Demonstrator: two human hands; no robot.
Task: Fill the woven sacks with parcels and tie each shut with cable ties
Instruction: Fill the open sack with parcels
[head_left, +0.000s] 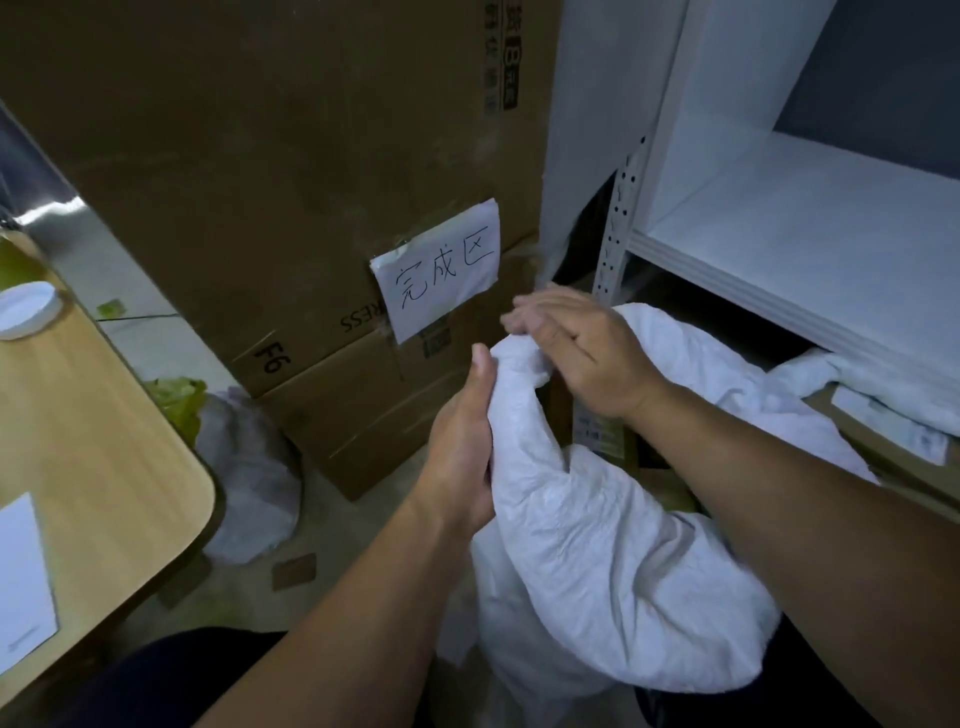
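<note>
Fingers of left hand (462, 441) curled tight round bunched neck of white sack (597, 545); right hand (576, 348) fingers straight, together, touching its top. Closing step, probably. Next: get a cable tie, none seen.

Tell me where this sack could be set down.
Bare: the white shelf right of the cardboard boxes. Crowded: the floor beneath, with another sack. Left hand grips the sack neck; right hand rests on top.

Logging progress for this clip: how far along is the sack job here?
Done: the white woven sack bulges as if filled, and its neck is gathered. In hand: the left hand grips the twisted neck while the right hand rests at its top. Left: no cable tie is visible, so the tie-off seems pending. Another white sack lies under the shelf; its state is unclear.
</note>
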